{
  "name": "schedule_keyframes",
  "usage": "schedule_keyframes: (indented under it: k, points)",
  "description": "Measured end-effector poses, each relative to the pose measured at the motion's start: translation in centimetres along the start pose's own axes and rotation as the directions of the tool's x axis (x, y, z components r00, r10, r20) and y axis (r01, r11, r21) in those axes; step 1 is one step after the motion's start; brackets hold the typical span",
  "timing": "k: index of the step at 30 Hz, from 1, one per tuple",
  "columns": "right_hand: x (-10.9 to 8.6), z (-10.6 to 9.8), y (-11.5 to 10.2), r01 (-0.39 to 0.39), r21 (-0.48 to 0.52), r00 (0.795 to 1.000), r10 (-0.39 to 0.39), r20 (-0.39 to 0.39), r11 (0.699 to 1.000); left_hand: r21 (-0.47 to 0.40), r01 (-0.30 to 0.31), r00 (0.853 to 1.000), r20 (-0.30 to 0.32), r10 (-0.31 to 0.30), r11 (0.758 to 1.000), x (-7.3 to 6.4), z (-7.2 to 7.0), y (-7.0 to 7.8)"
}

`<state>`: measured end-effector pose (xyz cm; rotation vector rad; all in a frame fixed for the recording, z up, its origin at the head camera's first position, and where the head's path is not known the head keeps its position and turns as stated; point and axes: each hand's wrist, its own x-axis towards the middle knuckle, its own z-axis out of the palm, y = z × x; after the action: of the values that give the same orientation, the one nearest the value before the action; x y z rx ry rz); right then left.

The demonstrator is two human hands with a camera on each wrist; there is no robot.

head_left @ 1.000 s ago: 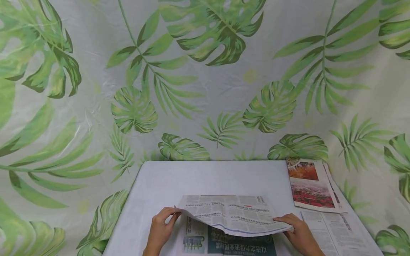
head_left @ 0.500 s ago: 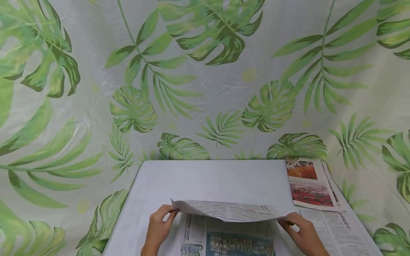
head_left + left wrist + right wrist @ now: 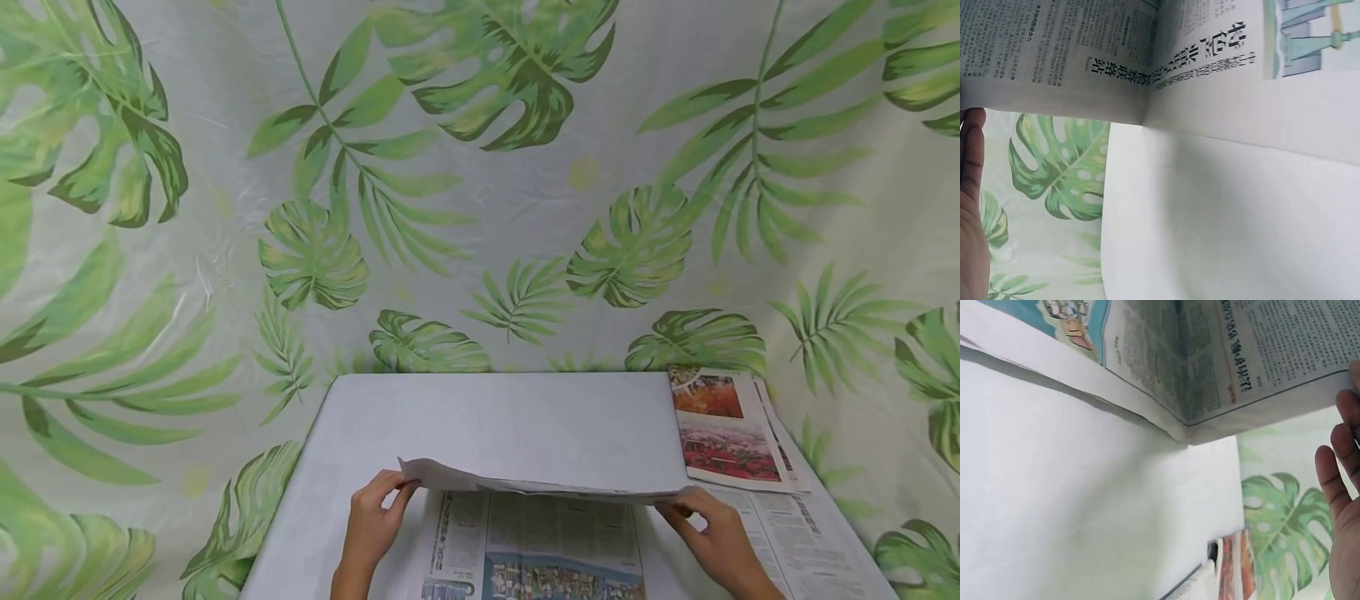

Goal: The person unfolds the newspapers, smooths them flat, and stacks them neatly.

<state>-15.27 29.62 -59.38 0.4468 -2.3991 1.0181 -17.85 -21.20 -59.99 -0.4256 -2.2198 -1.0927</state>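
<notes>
As I look down through the head camera, a white counter (image 3: 502, 425) spreads below me, smooth and matt, its far left corner rounded, soft grey shadows lying on it in both wrist views. Behind its far edge and down both sides hangs a backdrop (image 3: 510, 212) of pale, slightly shiny sheeting, faintly creased, printed with green fronds and broad, split leaves.

The newspaper (image 3: 558, 529) is midway between the counter's left and right edges, towards the near edge of my head view. It is thin, greyish, dull paper. Its lower half lies flat, showing columns of dark print and a blue band above a crowd of coloured buildings; the other half stands up from a crease as a flap (image 3: 540, 488), seen almost edge-on from above as a long, shallow curve with its left corner curling upward.

On my left hand (image 3: 372, 517) the grip is narrow, thumb and fingers pinching the flap's left end. My right hand (image 3: 711, 529) has a similar pinch on the right end.

At the far right corner lies a stack (image 3: 731, 442) of flat papers, with orange and red photographs on top. It overlaps a text sheet (image 3: 798, 542) stretching along the right edge.
</notes>
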Motion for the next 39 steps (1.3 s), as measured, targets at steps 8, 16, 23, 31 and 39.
schedule_keyframes:
  k: [8, 16, 23, 31, 39]
  points:
    - [0.9, 0.2, -0.2, -0.048, -0.068, 0.998, 0.046, -0.032, 0.997, -0.014, 0.016, 1.0, 0.003, -0.016, 1.0, 0.8, 0.1, 0.0]
    - [1.5, 0.5, -0.1, -0.072, -0.042, 0.996, 0.069, -0.054, 0.997, -0.053, -0.029, 0.999, -0.043, 0.027, 0.998, 2.1, 0.6, -0.1]
    - [2.6, 1.2, 0.3, -0.018, -0.017, 0.994, 0.016, -0.111, 1.0, -0.085, -0.106, 0.991, -0.088, 0.099, 0.991, 3.0, 1.6, -0.5]
    - [2.7, 1.9, 0.3, -0.111, 0.017, 0.987, 0.112, -0.118, 0.994, -0.074, -0.04, 0.992, -0.119, 0.031, 0.996, 3.6, 2.7, -1.1]
    - [1.7, 2.8, 1.2, -0.154, -0.008, 0.986, 0.153, -0.067, 0.988, -0.08, 0.054, 0.987, -0.147, -0.066, 0.995, 4.2, 3.3, -0.9]
